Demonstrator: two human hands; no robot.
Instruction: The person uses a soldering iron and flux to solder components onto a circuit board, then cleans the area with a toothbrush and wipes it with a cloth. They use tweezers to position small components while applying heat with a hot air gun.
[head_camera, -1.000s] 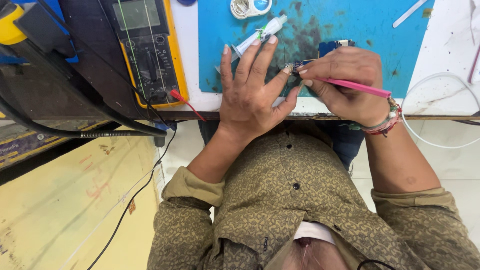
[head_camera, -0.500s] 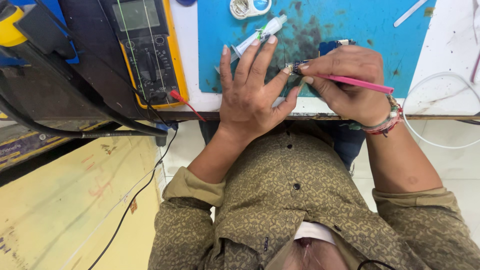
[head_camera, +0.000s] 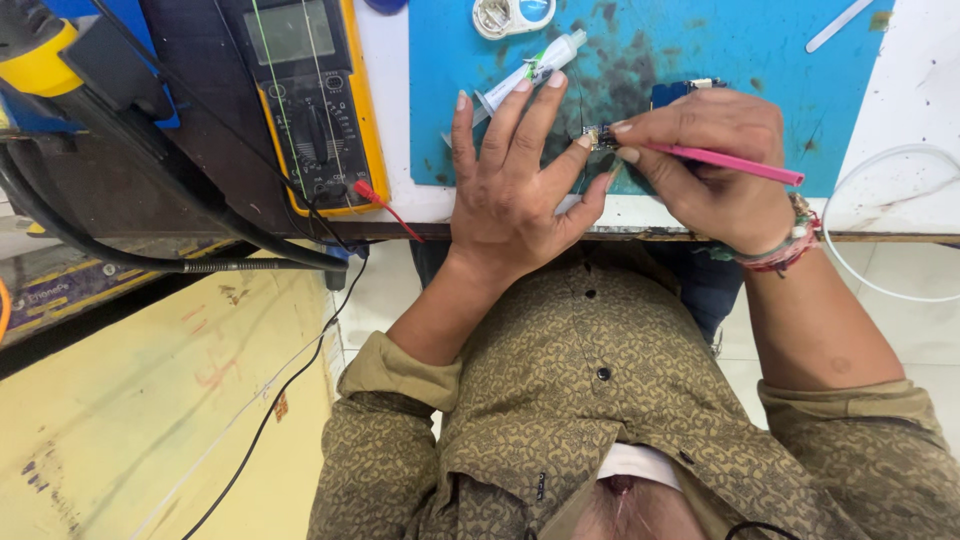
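While a small dark electronic component (head_camera: 598, 137) sits on the stained blue work mat (head_camera: 700, 50), two hands close in on it from either side. The part is tiny, dark with a glint of metal, and too small to make out in detail. The left hand (head_camera: 520, 190) lies palm down with fingers spread, its forefinger tip touching the component's left edge. The right hand (head_camera: 715, 160) is curled into a pinch around a slim pink tool (head_camera: 730, 163), whose tip meets the component from the right; the shaft runs out past the wrist, which wears a beaded bracelet (head_camera: 785, 245). Just beyond the left fingertips lies a plastic syringe (head_camera: 530, 72), and a small round tin (head_camera: 510, 15) stands near the mat's far edge. A yellow multimeter (head_camera: 315, 100) rests well to the left, its red probe lead (head_camera: 385, 205) trailing toward the bench edge.
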